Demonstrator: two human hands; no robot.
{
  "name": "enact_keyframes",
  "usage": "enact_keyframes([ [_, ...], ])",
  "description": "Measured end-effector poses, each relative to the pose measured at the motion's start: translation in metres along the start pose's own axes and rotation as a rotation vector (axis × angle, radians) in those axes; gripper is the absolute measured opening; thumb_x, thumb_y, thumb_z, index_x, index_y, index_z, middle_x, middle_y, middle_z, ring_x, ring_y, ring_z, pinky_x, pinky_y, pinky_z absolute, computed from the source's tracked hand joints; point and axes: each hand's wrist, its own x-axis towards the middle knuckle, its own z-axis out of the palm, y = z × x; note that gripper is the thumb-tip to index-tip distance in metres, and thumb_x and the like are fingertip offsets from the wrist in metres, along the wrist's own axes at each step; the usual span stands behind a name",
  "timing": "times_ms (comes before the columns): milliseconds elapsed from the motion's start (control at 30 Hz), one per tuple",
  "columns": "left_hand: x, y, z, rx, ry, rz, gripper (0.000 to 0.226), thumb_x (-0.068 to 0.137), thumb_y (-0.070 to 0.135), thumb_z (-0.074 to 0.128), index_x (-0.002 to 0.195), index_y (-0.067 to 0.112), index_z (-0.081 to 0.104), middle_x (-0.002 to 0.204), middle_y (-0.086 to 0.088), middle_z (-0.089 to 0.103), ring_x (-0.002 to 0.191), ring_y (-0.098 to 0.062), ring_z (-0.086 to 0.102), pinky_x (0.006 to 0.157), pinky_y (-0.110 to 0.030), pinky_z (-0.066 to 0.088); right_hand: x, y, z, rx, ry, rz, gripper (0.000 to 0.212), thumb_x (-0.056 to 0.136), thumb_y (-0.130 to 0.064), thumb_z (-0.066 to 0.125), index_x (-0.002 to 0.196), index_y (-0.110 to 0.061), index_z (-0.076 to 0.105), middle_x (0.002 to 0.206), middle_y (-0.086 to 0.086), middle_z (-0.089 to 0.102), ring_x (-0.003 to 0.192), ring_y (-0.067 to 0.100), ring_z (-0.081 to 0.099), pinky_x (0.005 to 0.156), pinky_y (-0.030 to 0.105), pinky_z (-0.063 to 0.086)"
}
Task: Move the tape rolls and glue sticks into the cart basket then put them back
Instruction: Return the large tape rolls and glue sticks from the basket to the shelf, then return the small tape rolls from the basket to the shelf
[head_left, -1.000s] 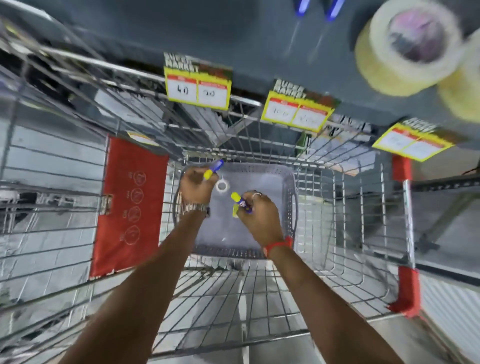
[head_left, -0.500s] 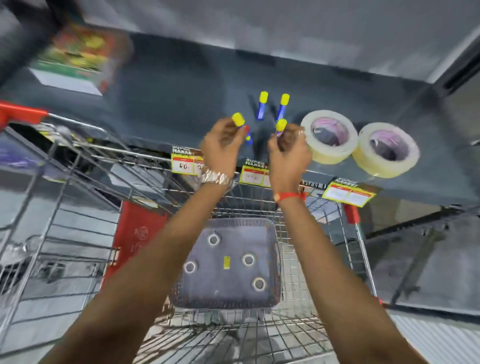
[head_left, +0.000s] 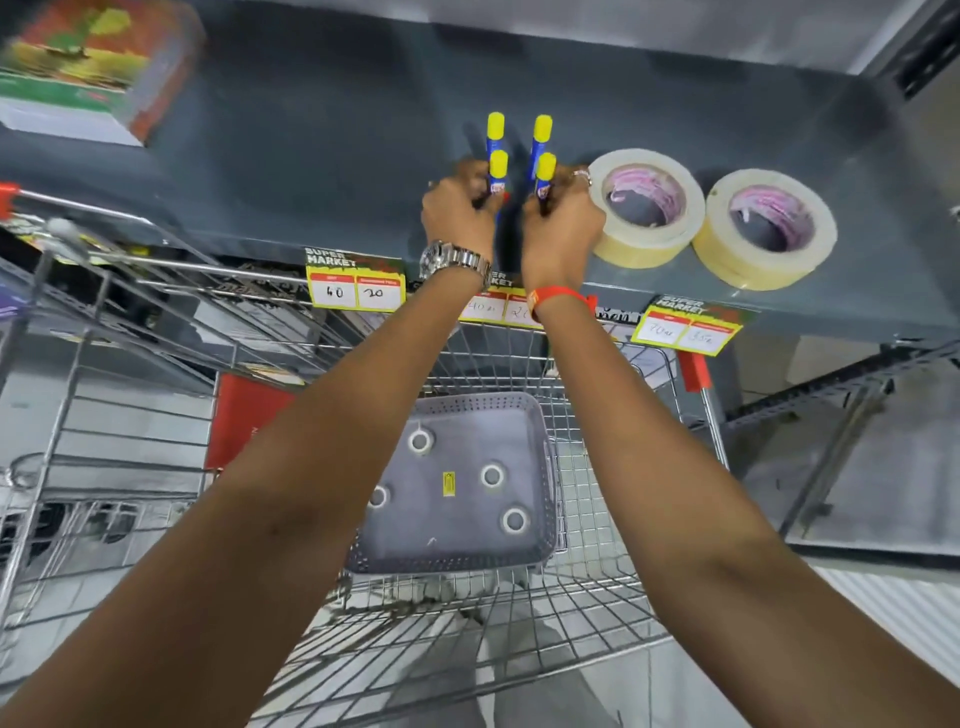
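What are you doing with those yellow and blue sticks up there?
A person is reaching over a shopping cart to a dark shelf. The left hand holds one glue stick and the right hand holds another, both upright with yellow caps on top. Two more glue sticks stand just behind them on the shelf. Two tape rolls lie flat to the right. The grey basket in the cart has nothing in it.

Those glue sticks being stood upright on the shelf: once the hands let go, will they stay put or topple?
Probably tippy: each glue stick is tall and narrow, so a knock from the left hand or right hand could topple it. If toppled, the round body would likely roll on the flat shelf. The two standing behind suggest careful release works.
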Motion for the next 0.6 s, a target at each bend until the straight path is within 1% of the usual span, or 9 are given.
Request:
enact_keyframes([
  [100, -0.002, -0.001, 0.002, -0.043, 0.007, -0.041, 0.026, 0.074, 0.010, 0.072, 0.100, 0.007, 0.069, 0.099, -0.018, 0.074, 0.097, -0.029, 0.068, 0.087, -0.038, 0.054, 0.001, 0.001, -0.002, 0.001, -0.022, -0.006, 0.021, 0.087, -0.007, 0.057, 0.108, -0.002, 0.060, 0.103, 0.017, 0.072, 0.099, 0.033, 0.065, 0.083, 0.036, 0.047],
  [200, -0.010, 0.000, -0.005, -0.076, 0.043, -0.053, 0.043, 0.071, 0.015, 0.075, 0.111, 0.008, 0.063, 0.112, -0.014, 0.070, 0.107, -0.027, 0.064, 0.097, -0.039, 0.049, -0.007, 0.002, -0.008, -0.029, -0.022, -0.036, 0.035, 0.086, -0.011, 0.060, 0.117, 0.002, 0.054, 0.114, 0.020, 0.067, 0.108, 0.033, 0.061, 0.091, 0.035, 0.042],
  [300, -0.032, -0.009, -0.020, -0.151, 0.188, 0.074, 0.052, 0.072, 0.013, 0.071, 0.119, 0.001, 0.055, 0.127, -0.019, 0.059, 0.120, -0.031, 0.054, 0.107, -0.051, 0.038, -0.039, 0.012, -0.021, 0.129, 0.117, -0.199, 0.043, 0.081, -0.001, 0.061, 0.123, 0.005, 0.052, 0.122, 0.022, 0.060, 0.116, 0.033, 0.056, 0.101, 0.021, 0.037],
  [333, -0.045, -0.018, -0.024, -0.160, 0.224, 0.149, 0.048, 0.075, 0.010, 0.067, 0.120, 0.000, 0.054, 0.130, -0.022, 0.054, 0.124, -0.033, 0.050, 0.110, -0.050, 0.036, -0.056, 0.021, -0.024, 0.183, 0.154, -0.255, 0.041, 0.081, 0.001, 0.059, 0.121, 0.005, 0.053, 0.121, 0.022, 0.060, 0.114, 0.035, 0.056, 0.103, 0.023, 0.039],
  [367, -0.061, -0.028, -0.029, -0.160, 0.244, 0.225, 0.043, 0.078, 0.007, 0.064, 0.119, -0.001, 0.054, 0.133, -0.025, 0.049, 0.127, -0.033, 0.045, 0.113, -0.041, 0.034, -0.074, 0.033, -0.025, 0.219, 0.156, -0.295, 0.037, 0.081, 0.002, 0.057, 0.118, 0.005, 0.055, 0.117, 0.022, 0.060, 0.110, 0.036, 0.057, 0.101, 0.031, 0.045],
  [433, -0.094, -0.060, -0.036, -0.132, 0.247, 0.331, 0.037, 0.081, -0.002, 0.059, 0.117, -0.003, 0.053, 0.131, -0.027, 0.042, 0.130, -0.021, 0.037, 0.110, -0.015, 0.030, -0.111, 0.067, -0.021, 0.196, 0.067, -0.311, 0.031, 0.082, 0.002, 0.053, 0.113, 0.003, 0.058, 0.110, 0.021, 0.061, 0.101, 0.035, 0.060, 0.088, 0.042, 0.052],
  [500, -0.123, -0.108, -0.034, -0.032, 0.171, 0.339, 0.034, 0.078, -0.008, 0.056, 0.112, -0.010, 0.053, 0.124, -0.029, 0.042, 0.126, -0.011, 0.038, 0.103, -0.006, 0.029, -0.139, 0.108, -0.007, 0.059, -0.126, -0.226, 0.029, 0.083, 0.002, 0.055, 0.113, 0.000, 0.059, 0.110, 0.020, 0.060, 0.098, 0.033, 0.060, 0.085, 0.041, 0.052],
  [533, -0.135, -0.136, -0.031, 0.053, 0.090, 0.278, 0.034, 0.077, -0.007, 0.056, 0.111, -0.011, 0.053, 0.122, -0.030, 0.044, 0.124, -0.017, 0.040, 0.102, -0.009, 0.032, -0.152, 0.129, 0.001, -0.030, -0.258, -0.162, 0.031, 0.084, 0.000, 0.056, 0.115, -0.002, 0.058, 0.114, 0.020, 0.059, 0.101, 0.034, 0.059, 0.088, 0.041, 0.051],
  [600, -0.154, -0.184, -0.023, 0.234, -0.120, 0.070, 0.039, 0.075, -0.004, 0.056, 0.114, -0.007, 0.053, 0.123, -0.031, 0.048, 0.121, -0.036, 0.044, 0.101, -0.025, 0.032, -0.170, 0.165, 0.013, -0.192, -0.510, -0.060, 0.036, 0.086, -0.004, 0.059, 0.121, -0.003, 0.055, 0.124, 0.020, 0.055, 0.112, 0.034, 0.054, 0.099, 0.039, 0.045],
])
